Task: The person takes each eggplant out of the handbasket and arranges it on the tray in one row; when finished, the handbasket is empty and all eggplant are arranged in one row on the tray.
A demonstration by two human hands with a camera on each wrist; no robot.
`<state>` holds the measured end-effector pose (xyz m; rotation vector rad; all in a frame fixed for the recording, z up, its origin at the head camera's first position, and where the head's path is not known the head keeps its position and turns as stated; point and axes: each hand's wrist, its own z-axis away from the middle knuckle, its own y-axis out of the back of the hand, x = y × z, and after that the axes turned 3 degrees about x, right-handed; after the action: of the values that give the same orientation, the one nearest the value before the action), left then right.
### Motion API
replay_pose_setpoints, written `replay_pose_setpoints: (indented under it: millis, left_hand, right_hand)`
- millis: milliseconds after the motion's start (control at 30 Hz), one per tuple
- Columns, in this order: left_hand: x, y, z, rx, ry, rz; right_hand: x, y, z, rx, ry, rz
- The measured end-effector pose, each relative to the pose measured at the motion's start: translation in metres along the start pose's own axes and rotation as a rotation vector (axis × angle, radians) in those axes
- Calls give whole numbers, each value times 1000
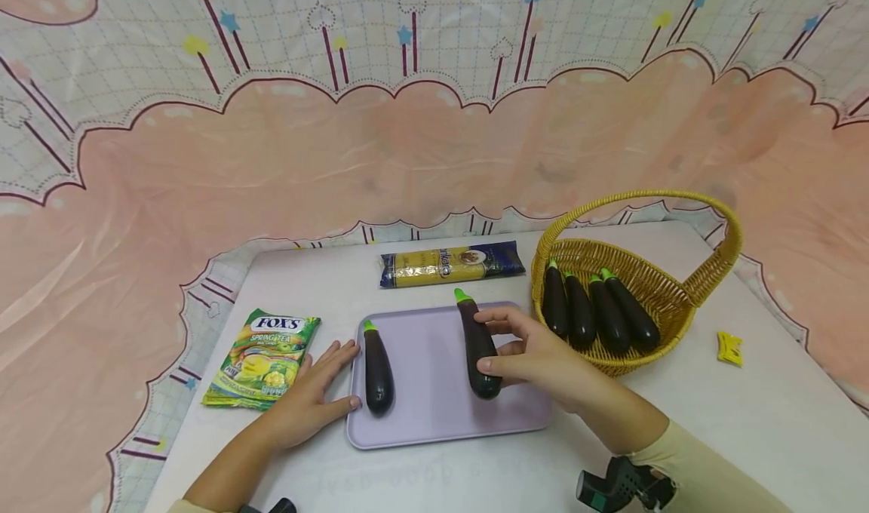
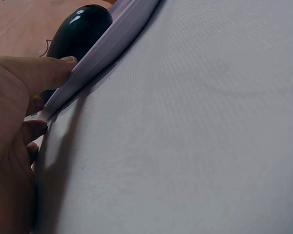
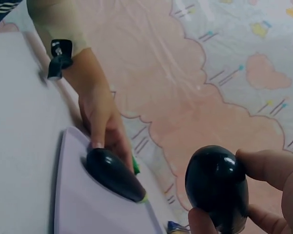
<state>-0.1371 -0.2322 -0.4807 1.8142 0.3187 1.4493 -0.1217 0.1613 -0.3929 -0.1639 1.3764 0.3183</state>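
Observation:
My right hand (image 1: 526, 354) grips a dark eggplant (image 1: 478, 347) with a bright green stem over the right part of a lilac tray (image 1: 434, 415). The same eggplant (image 3: 216, 183) shows blunt end first in the right wrist view, pinched between thumb and fingers. On the tray's left side lies a second eggplant (image 1: 378, 370), stem pointing away. My left hand (image 1: 308, 400) rests at the tray's left edge, fingers extended, thumb and fingertips touching the rim. In the left wrist view the thumb (image 2: 53, 73) lies against the rim, close to that eggplant (image 2: 80, 31).
A yellow wicker basket (image 1: 679, 313) with a tall handle stands at right, holding several eggplants. Behind the tray lies a pasta packet (image 1: 451, 264). A green FOX'S candy bag (image 1: 265, 362) is beside my left hand. One yellow wrapped candy (image 1: 729, 348) lies far right.

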Motion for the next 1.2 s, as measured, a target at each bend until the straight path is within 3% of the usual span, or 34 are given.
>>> replay_pose_setpoints:
  millis: [333, 567, 1000, 1200]
  left_hand:
    - [1, 0, 0, 6, -2, -1]
    - [1, 0, 0, 3, 7, 1]
    - [1, -1, -1, -1, -5, 0]
    - [-1, -1, 0, 2, -4, -7]
  right_hand:
    - [20, -28, -34, -73, -13, -20]
    - [36, -55, -58, -75, -33, 6]
    - [44, -83, -82, -55, -25, 140]
    - [47, -94, -84, -26, 38, 258]
